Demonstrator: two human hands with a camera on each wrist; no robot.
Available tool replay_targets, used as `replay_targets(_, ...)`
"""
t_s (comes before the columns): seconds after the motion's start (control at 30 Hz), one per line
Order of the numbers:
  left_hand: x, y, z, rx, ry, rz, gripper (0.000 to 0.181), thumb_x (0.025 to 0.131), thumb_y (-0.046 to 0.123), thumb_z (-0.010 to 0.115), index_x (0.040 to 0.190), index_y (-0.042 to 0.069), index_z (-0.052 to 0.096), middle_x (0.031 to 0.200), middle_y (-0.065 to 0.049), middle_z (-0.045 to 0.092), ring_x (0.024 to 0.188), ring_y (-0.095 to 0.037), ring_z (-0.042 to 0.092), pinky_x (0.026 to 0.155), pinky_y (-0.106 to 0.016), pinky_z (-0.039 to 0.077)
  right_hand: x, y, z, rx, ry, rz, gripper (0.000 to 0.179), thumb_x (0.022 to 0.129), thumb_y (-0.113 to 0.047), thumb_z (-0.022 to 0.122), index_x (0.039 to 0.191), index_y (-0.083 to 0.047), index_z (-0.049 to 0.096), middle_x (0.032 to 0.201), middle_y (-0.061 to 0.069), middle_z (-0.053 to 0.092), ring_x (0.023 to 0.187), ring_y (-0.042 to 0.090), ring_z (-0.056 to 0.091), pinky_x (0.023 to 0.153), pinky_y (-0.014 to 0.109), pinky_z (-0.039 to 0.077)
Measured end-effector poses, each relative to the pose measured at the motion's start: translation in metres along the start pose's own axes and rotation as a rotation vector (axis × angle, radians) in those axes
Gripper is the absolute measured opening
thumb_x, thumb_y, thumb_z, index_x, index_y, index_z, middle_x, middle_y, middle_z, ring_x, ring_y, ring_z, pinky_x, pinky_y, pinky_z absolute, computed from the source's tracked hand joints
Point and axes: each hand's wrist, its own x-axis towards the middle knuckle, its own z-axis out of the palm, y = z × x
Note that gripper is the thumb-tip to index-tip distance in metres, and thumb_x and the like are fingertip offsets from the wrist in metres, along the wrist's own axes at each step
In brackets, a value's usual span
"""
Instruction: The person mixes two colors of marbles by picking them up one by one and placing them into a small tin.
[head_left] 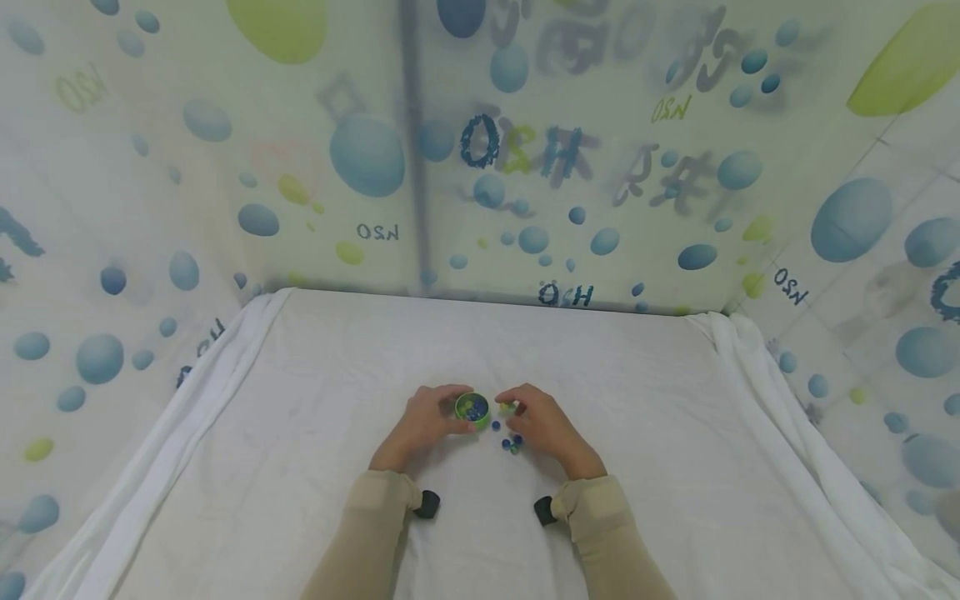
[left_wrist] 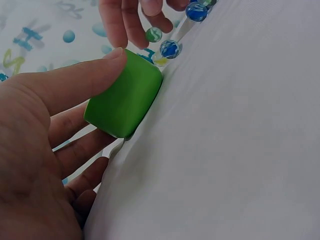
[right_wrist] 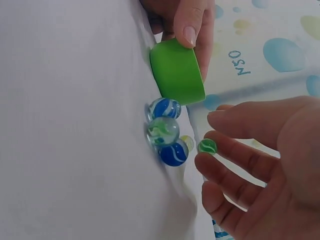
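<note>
A small green bowl (left_wrist: 125, 95) stands on the white cloth with several blue and green marbles inside, visible in the head view. My left hand (head_left: 426, 419) grips it from the side, thumb near the rim and fingers around the far wall. Just right of the bowl is my right hand (head_left: 542, 423), its fingers bent. A green marble (right_wrist: 207, 146) sits between its index and middle fingertips, with the thumb apart from it. Below that hand lie a lone blue marble (head_left: 496, 426) and a small cluster of blue and green marbles (right_wrist: 163, 131). A yellowish marble (right_wrist: 187, 142) shows behind them.
White cloth (head_left: 600, 358) covers the table, bunched into folds (head_left: 738, 350) along both sides. Walls (head_left: 570, 183) printed with blue and green spots and lettering enclose the back and sides. Dark wrist devices (head_left: 427, 504) sit at both sleeve cuffs.
</note>
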Motion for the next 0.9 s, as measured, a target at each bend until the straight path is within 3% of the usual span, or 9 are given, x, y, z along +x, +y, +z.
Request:
replay_targets(0.37,-0.002,0.001,-0.001,-0.007,0.013,0.009,0.057,0.072,0.032,0.086,0.125,0.022,0.066,0.134,-0.005,0.058,0.124,-0.032,0.041,0.106,-0.059,0.024,-0.001,-0.002,0.003,0.0,0.054,-0.096,0.036,0.087,0.0,0.067,0.12,-0.015,0.065,0.115,0.0,0.061,0.098,0.018,0.058,0.083,0.038,0.049)
replay_targets(0.9,0.0,0.0,-0.002,0.011,0.023,0.082,0.056,0.071,0.03,0.087,0.123,0.019,0.068,0.131,-0.005,0.061,0.125,-0.035,0.044,0.106,-0.061,0.021,0.0,-0.009,0.005,0.03,0.047,-0.146,0.036,0.088,0.0,0.067,0.119,-0.016,0.065,0.119,-0.002,0.06,0.102,0.018,0.057,0.078,0.033,0.049)
